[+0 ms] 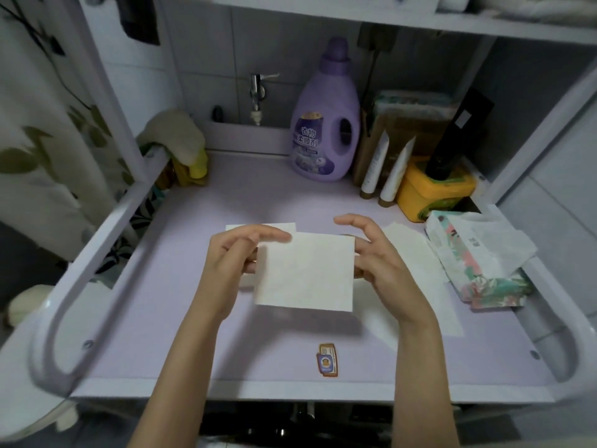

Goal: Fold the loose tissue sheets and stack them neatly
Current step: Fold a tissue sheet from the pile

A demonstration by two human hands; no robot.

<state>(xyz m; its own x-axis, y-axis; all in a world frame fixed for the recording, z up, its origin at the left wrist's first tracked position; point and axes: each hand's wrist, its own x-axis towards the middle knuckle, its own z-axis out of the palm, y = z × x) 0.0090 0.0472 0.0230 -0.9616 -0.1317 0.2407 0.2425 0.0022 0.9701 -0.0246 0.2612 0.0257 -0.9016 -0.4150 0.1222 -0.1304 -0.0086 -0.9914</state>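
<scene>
Head: folded tissue between left grip and right grip

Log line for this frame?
phase: folding | left hand: holds tissue sheet left edge | right hand: holds right edge | loose sheet: lying flat

home laundry nook | softener btl | wall tap | tiles

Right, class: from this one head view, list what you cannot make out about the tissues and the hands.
- tissue: how many folds it has; the head view shows only its flat face.
- rear sheet: single or a stack; the left hand and the tissue cover most of it.
- loose sheet: its full outline; the right hand and forearm overlap it.
- bottle: the small label print is blurred.
</scene>
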